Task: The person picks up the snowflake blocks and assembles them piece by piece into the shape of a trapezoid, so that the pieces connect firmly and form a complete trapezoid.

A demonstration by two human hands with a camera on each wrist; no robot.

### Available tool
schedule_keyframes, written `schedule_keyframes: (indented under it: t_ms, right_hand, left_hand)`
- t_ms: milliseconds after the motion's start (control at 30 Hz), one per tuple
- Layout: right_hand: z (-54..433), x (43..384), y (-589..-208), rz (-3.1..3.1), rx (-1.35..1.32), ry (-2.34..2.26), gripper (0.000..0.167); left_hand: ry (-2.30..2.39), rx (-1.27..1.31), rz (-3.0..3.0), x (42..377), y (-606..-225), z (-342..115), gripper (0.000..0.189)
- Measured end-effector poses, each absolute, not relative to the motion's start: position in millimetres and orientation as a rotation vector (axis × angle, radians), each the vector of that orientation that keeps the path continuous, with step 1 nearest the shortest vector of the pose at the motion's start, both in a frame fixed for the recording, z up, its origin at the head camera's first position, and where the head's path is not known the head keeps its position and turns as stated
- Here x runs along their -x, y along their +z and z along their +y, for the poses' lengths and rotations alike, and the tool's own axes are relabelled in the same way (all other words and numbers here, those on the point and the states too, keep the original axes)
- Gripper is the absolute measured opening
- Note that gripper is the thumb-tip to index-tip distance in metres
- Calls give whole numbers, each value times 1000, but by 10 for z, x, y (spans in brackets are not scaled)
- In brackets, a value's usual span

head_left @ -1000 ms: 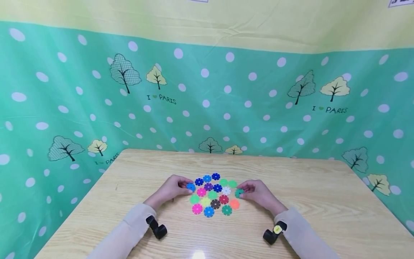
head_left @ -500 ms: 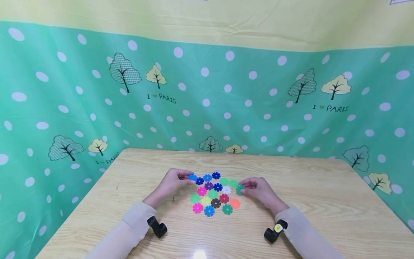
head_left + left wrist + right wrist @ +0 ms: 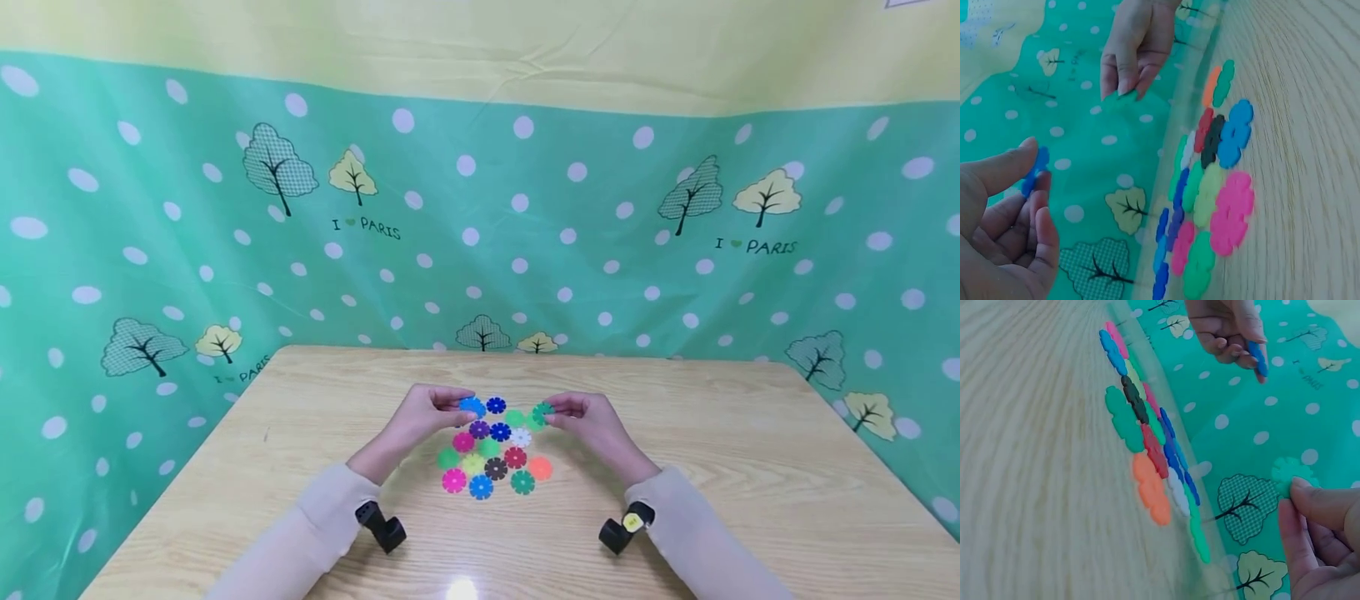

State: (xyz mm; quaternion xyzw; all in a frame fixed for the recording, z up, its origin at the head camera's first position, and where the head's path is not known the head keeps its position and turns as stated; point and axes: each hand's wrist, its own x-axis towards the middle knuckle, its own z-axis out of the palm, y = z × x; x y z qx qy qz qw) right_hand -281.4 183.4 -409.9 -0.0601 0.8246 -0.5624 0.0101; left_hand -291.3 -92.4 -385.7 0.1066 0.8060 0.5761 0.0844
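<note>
My left hand (image 3: 423, 418) pinches a blue notched plastic disc (image 3: 1035, 172) between thumb and fingers. Opposite it, my right hand (image 3: 596, 427) pinches a green notched disc (image 3: 1292, 473) by its edge. Both discs are held up off the table, over the far side of a group of similar flat discs. The group lies on the wood, with a pink disc (image 3: 453, 481), a blue one and a dark green one (image 3: 522, 482) nearest me. Dark brown (image 3: 495, 468), red (image 3: 515, 457), orange (image 3: 540, 468) and white (image 3: 521, 437) discs lie among them. The left hand and its disc partly cover the discs behind.
The wooden table (image 3: 315, 467) extends around the discs. A green dotted cloth (image 3: 420, 250) with tree prints hangs behind its far edge. Black wrist cameras (image 3: 382, 527) sit at both cuffs, above the tabletop.
Both hands have lifted their discs and moved them inward and away from me, closer together. The discs on the table keep their arrangement. The head view has shifted slightly.
</note>
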Motion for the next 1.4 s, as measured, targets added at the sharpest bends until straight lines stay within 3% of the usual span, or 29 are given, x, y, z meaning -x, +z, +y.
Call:
schedule_keyframes:
  t_ms: [400,700,1400]
  right_hand:
    - [1780,2819,-3989,2531,182,-1907,25]
    - [1709,2800,-3927,2532,101,-1973,23]
    - [1620,2747,-3884,2463,212,-2040,25]
  left_hand:
    - [1800,-463,2410,2905,-3757,-662,37]
    - [1780,-485,2400,2877,-3762,-576,36]
    - [1782,-481,2402,2879,-3770,-483,34]
